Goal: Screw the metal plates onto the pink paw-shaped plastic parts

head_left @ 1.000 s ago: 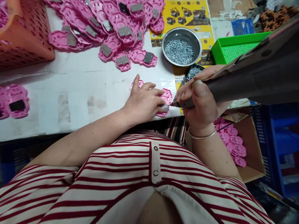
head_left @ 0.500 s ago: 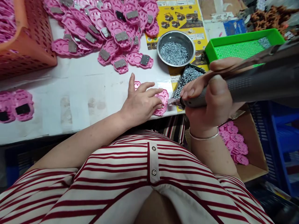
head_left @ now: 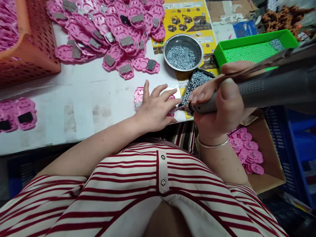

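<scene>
My left hand lies over a pink plastic casing near the table's front edge, its fingers spread and the fingertips pressing at the casing's right end. The hand hides most of the casing's middle. In my right hand is a grey electric screwdriver, held sideways with its bit pointing left. The tip of the bit is close to the fingers of my left hand; whether it touches the casing I cannot tell. Just behind the bit lies a black perforated tray holding small screws.
A steel bowl of screws and a green tray stand behind my hands. Pink casings with metal plates are heaped at the back, beside an orange basket. A cardboard box with pink parts sits at lower right.
My left hand has shifted slightly right and now covers more of the casing's right end, while its left end shows more. The screwdriver stays almost in place.
</scene>
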